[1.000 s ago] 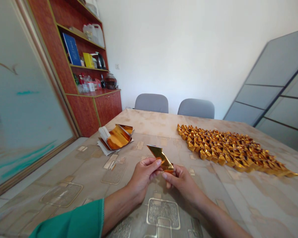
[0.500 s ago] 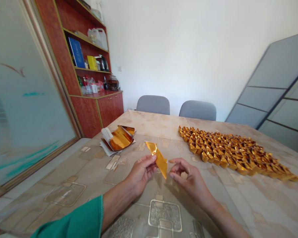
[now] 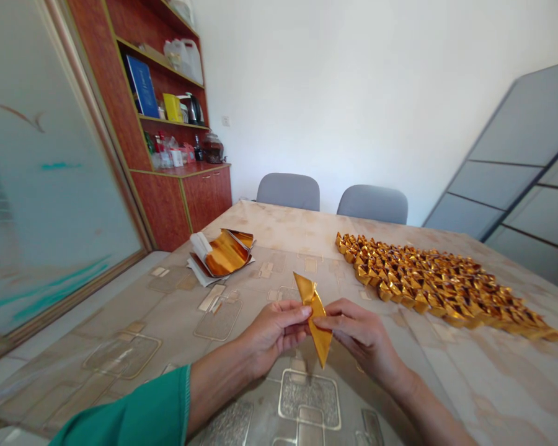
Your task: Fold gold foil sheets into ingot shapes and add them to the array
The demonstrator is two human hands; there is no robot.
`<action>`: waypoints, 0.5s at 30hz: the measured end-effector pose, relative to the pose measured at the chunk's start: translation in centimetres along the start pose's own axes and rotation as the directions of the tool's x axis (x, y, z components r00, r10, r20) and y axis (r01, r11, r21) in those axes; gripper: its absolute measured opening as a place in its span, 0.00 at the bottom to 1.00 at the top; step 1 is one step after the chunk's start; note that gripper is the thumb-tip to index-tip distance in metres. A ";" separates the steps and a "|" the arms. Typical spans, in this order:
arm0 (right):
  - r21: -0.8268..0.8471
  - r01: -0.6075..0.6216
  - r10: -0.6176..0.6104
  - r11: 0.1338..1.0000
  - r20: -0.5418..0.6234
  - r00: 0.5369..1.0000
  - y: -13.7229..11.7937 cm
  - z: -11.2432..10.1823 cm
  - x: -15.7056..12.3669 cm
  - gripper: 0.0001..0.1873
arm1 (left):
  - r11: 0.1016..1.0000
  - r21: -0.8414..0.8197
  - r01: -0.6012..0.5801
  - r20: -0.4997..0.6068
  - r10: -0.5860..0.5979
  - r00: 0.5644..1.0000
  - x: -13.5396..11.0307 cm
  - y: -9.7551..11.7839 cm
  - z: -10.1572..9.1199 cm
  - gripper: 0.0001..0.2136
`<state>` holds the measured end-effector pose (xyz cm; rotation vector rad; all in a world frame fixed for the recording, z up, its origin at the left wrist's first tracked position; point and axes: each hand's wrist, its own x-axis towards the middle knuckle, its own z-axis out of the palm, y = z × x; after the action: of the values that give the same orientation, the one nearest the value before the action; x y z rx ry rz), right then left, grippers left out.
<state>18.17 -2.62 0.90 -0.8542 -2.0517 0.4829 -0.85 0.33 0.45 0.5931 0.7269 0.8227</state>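
Gold foil piece, folded, narrow and pointed at both ends point(image 3: 322, 339): held aslant above the table between two bare hands, and taken as the landmark of this entry. By the left hand point(image 3: 279, 328), at its left, the piece is clamped near the middle, thumb laid on the face. By the right hand point(image 3: 366, 327), at its right, the lower part is gripped, thumb pressed on the face; the fingertips behind are hidden. A green fabric sleeve point(image 3: 130, 409) is worn on the left arm.

Beneath the piece: a table with a beige, rectangle-patterned cover point(image 3: 270, 223). Beyond it to the left: a loose stack of gold-faced, pale-backed sheets point(image 3: 229, 254), curled at the edges. Beyond it to the right: a broad block of small folded gold foil shapes point(image 3: 428, 279), packed close in rows. Farther beyond it: two rounded grey chair backs point(image 3: 288, 191). Far left beyond it: a red-brown wooden cabinet point(image 3: 160, 207), its shelves stocked with a blue upright rectangular item point(image 3: 143, 87) and a dark kettle point(image 3: 195, 110).
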 end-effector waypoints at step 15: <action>-0.084 0.029 -0.020 0.996 0.102 0.995 0.1 -1.0 0.2 0.11 | 0.983 0.124 -0.137 -0.055 0.145 0.988 -0.1 -0.1 0.0 0.11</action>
<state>18.93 -2.40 1.54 -0.8696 -2.1863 0.4352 -0.90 0.22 0.42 0.7359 0.8035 0.9365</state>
